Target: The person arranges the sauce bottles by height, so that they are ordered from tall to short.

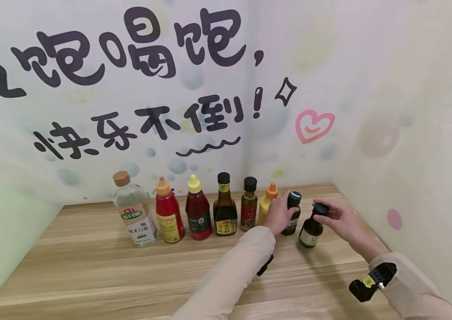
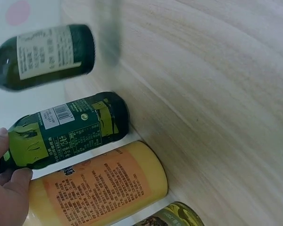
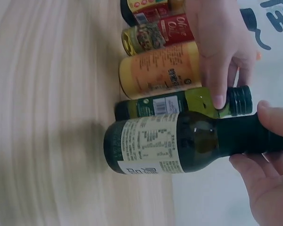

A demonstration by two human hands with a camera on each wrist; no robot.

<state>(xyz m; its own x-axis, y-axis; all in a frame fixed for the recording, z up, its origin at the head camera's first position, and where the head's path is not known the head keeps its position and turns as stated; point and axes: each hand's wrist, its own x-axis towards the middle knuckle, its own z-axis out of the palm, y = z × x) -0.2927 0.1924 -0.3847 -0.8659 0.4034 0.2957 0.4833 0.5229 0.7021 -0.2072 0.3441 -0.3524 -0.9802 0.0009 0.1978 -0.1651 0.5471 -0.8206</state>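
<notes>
My left hand [image 1: 278,217] grips a green glass bottle [image 2: 68,129] near its neck, just below the dark cap. This bottle stands upright at the right end of a row, beside a yellow squeeze bottle [image 2: 99,186] with an orange tip. To its right, my right hand [image 1: 339,221] pinches a dark bottle [image 3: 151,143] by its black cap, thumb on one side and fingers on the other. A pale label [image 2: 45,52] wraps the dark bottle's body. It leans slightly, base close over the wooden table, nearer to me than the row.
Leftward along the row stand an olive oil bottle [image 1: 249,206], a soy sauce bottle [image 1: 225,213], two red squeeze bottles, one with a yellow cap [image 1: 198,218], and a clear vinegar bottle [image 1: 135,218]. A printed cloth wall [image 1: 210,169] rises behind the wooden table [image 1: 102,266]; another wall bounds the right.
</notes>
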